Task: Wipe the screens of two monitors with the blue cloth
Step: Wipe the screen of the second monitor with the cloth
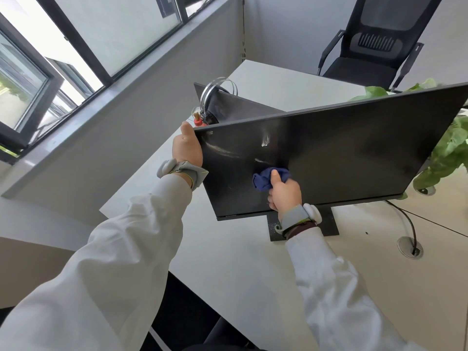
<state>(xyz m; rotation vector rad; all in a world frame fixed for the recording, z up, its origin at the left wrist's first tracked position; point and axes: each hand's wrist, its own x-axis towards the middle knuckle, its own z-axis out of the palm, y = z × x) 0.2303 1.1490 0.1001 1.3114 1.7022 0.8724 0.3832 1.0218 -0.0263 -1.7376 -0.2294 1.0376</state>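
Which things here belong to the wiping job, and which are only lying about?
Job: blue cloth, front monitor, second monitor behind it, right hand, left hand.
Lying about: office chair, plant, desk cable port.

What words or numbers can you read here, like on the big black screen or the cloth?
None can be read.
The monitor is dark and shows no words or brand.
The blue cloth is plain.
The thin strip in the wall corner has small dark marks, too small to read.
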